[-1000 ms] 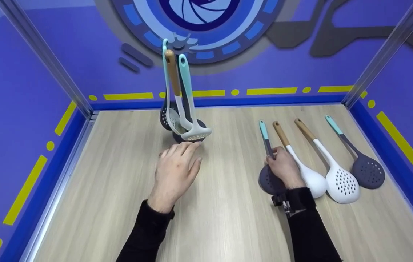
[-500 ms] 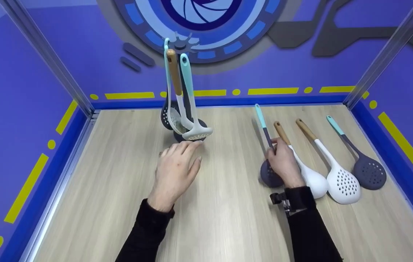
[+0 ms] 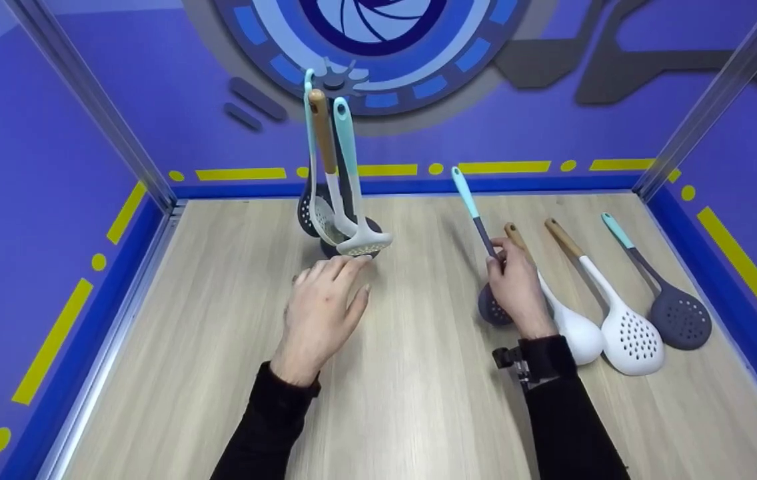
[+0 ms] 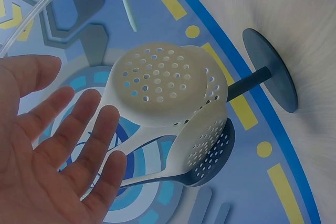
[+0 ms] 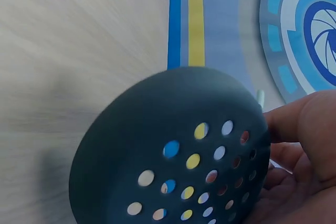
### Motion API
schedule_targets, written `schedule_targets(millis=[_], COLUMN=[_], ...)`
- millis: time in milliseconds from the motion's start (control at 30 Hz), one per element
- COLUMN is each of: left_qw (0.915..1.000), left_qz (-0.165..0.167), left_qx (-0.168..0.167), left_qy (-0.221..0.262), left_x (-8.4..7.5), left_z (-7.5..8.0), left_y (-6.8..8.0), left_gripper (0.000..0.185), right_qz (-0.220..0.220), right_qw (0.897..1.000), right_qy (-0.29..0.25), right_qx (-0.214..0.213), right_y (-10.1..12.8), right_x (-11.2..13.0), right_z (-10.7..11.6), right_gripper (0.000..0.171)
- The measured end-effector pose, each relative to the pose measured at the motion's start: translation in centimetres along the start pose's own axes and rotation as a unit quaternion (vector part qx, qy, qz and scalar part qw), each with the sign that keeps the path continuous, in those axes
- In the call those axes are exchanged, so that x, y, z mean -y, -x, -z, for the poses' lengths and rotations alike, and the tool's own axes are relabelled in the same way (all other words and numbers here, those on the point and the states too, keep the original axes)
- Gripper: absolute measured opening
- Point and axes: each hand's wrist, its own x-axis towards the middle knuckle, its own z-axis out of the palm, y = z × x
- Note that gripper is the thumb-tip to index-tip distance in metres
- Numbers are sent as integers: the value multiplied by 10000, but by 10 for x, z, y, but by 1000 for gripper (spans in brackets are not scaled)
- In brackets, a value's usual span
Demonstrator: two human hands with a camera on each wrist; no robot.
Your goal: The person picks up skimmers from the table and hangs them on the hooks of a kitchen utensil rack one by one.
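Observation:
My right hand [image 3: 518,287] grips a dark skimmer [image 3: 465,193] by its shaft, mint handle pointing up and away. Its perforated head [image 5: 152,124] fills much of the right wrist view, and appears lifted off the table. Palm up in the left wrist view, my left hand [image 4: 68,145] has its fingers spread with nothing in them. In the head view this left hand [image 3: 322,310] is just in front of a dark utensil stand [image 4: 270,72]. From the stand hang several utensils, including a pale skimmer [image 4: 157,85] and a wooden-handled one [image 3: 322,130].
To the right of my right hand lie a white ladle [image 3: 582,337], a white skimmer [image 3: 632,343] and another dark skimmer [image 3: 680,318], side by side on the wooden table [image 3: 412,400]. Printed blue-purple panels [image 3: 552,140] enclose the table at the back and sides.
My right hand has raised the dark skimmer from the table, its handle rising and swinging left, its head drawing away from me. My left hand has stayed in place.

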Motion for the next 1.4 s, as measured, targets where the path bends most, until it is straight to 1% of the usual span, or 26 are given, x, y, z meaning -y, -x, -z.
schedule_targets(millis=[200,367,600,800,967,1133,1267,1400], left_qw=[10000,9999,9999,9997,9997,9996,9994,9992], left_qz=[13,48,159,221,247,232,256,287], left_qx=[-69,-77,34,25,-25,-148,-237,-248], left_qy=[33,47,46,55,72,77,87,92], left_x=[0,0,1,2,4,5,6,7], left_z=[2,5,8,11,12,15,18,21], left_y=[-2,-4,-5,-6,-8,-11,-13,-14], left_gripper=[43,41,42,42,43,43,43,44], right_qz=[123,325,438,490,457,443,583,733], right_qw=[9999,9992,9988,9985,9987,9988,9981,9970], right_qy=[-20,-13,-40,-85,-8,-16,53,122], right_qx=[-100,-235,-217,-227,-215,-208,-207,-226], right_y=[-6,-11,-15,-19,-24,-27,-31,-38], right_x=[4,9,17,26,33,44,53,59], right_z=[-2,-3,-5,-5,-4,-3,-2,-2], right_gripper=[43,42,41,39,38,37,38,38])
